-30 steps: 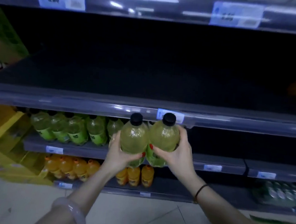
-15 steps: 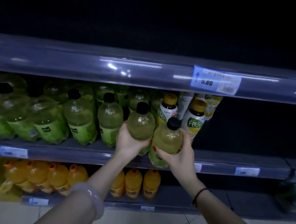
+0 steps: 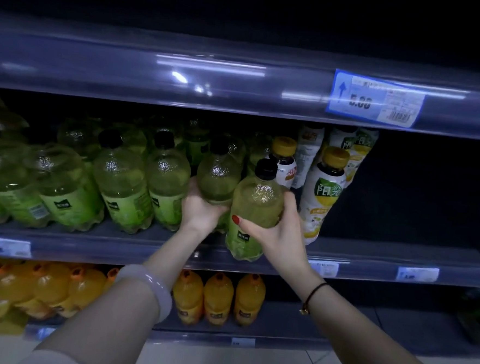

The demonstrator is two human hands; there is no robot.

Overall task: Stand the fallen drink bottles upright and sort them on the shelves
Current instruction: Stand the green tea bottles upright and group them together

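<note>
My left hand (image 3: pixel 202 210) grips a green drink bottle with a black cap (image 3: pixel 218 174) from below, upright at the right end of the green row on the middle shelf (image 3: pixel 370 252). My right hand (image 3: pixel 279 230) holds a second green bottle (image 3: pixel 255 208), upright, its base at the shelf's front edge, just right of the first. Several upright green bottles (image 3: pixel 122 185) fill the shelf to the left.
White bottles with yellow caps (image 3: pixel 324 193) stand right of my right hand; dark bare shelf lies beyond them. Orange drink bottles (image 3: pixel 216 296) line the lower shelf. A blue price tag (image 3: pixel 374 98) hangs on the upper shelf rail (image 3: pixel 155 70). Tiled floor (image 3: pixel 220 362) below.
The view came down from the bare upper shelf to the green row. Both hands carried their bottles down and forward; the left bottle now sits in the row, the right one at the shelf's edge.
</note>
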